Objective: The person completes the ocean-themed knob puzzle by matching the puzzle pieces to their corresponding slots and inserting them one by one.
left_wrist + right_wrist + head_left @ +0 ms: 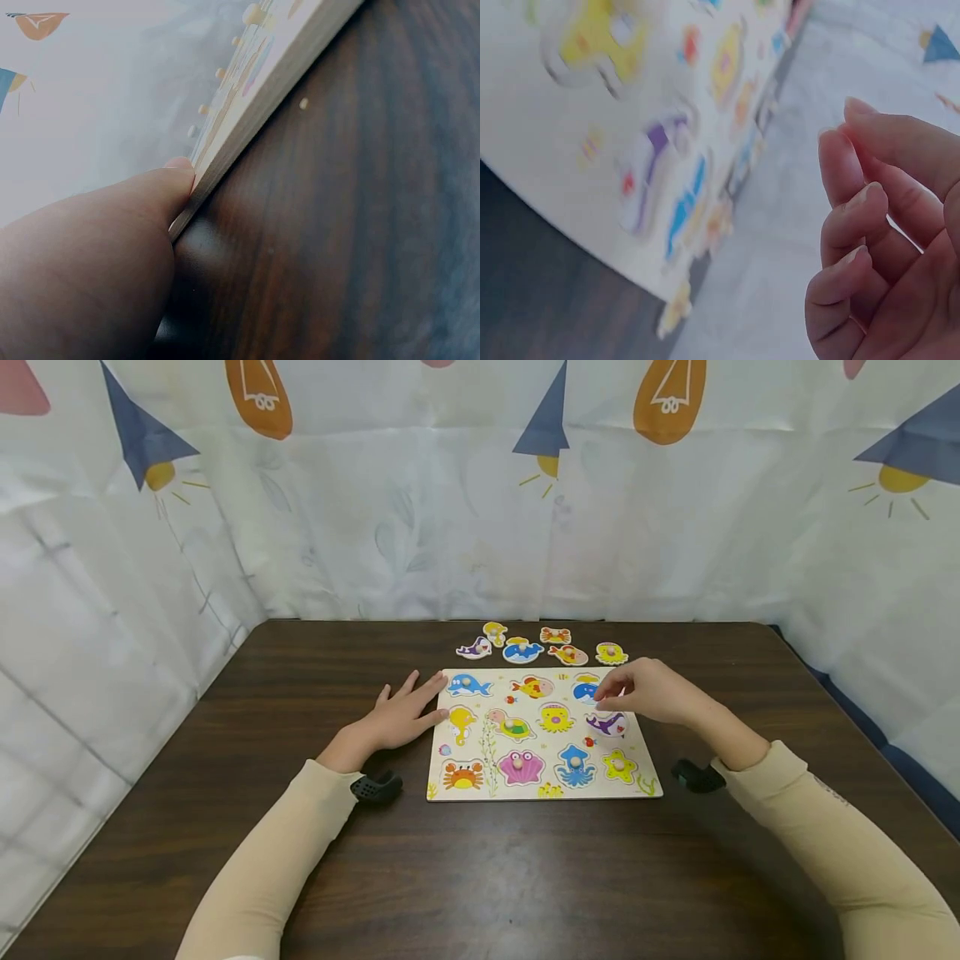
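A wooden peg puzzle board [540, 789] with sea animals lies on the table. My left hand [397, 718] is spread flat at its left edge; in the left wrist view the thumb [169, 187] touches the edge. Over the upper right corner is my right hand [648, 693], near the blue whale picture. Its fingers are curled, thumb and index tips together, with nothing visible between them in the right wrist view. Knobbed pieces sit in the board: a pink shell [521, 775], a blue squid [575, 776] and a yellow starfish [619, 771].
Several loose pieces lie behind the board: a purple whale [472, 652], a blue whale [522, 652], a seahorse [494, 631], a crab [556, 637], a fish [570, 657] and a yellow octopus [611, 654]. A patterned curtain [450, 527] hangs behind the dark table [450, 877].
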Tool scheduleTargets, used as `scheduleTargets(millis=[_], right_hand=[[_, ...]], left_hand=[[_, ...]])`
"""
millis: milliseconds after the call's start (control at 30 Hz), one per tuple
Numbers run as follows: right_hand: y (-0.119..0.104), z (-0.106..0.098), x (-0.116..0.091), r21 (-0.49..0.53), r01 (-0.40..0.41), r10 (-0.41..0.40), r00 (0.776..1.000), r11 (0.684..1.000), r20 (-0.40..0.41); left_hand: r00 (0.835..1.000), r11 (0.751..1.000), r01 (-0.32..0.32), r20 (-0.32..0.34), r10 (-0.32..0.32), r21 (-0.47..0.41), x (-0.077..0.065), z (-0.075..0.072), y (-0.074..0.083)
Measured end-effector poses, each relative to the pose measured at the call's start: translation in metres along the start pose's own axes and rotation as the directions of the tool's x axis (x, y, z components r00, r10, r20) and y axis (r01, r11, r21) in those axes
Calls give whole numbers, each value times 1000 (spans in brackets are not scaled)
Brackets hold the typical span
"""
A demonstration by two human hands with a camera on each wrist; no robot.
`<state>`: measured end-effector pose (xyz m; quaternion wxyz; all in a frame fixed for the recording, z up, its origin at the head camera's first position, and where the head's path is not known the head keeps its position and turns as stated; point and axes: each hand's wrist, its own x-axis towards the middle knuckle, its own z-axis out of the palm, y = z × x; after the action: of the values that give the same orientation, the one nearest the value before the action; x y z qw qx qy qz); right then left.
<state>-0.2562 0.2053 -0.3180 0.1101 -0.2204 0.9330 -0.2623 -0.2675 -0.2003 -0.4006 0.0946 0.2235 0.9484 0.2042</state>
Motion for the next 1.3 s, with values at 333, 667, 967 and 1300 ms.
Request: scheduleTargets(millis=[333,667,967,1300], right_hand=[[14,-24,12,-8,-41,40,989,999,-144],[38,-40,30,14,-54,56,970,998,-235],[62,-44,57,125,-112,134,974,986,-184],[82,-38,83,150,-204,220,970,967,-105]], left_hand=[[1000,1000,17,10,-18,5,0,1,-1],[1000,1000,17,11,-17,3,0,0,-1],[1000,1000,12,5,-11,-3,-1,0,-2],[1000,1000,18,7,-18,-5,0,-1,0]])
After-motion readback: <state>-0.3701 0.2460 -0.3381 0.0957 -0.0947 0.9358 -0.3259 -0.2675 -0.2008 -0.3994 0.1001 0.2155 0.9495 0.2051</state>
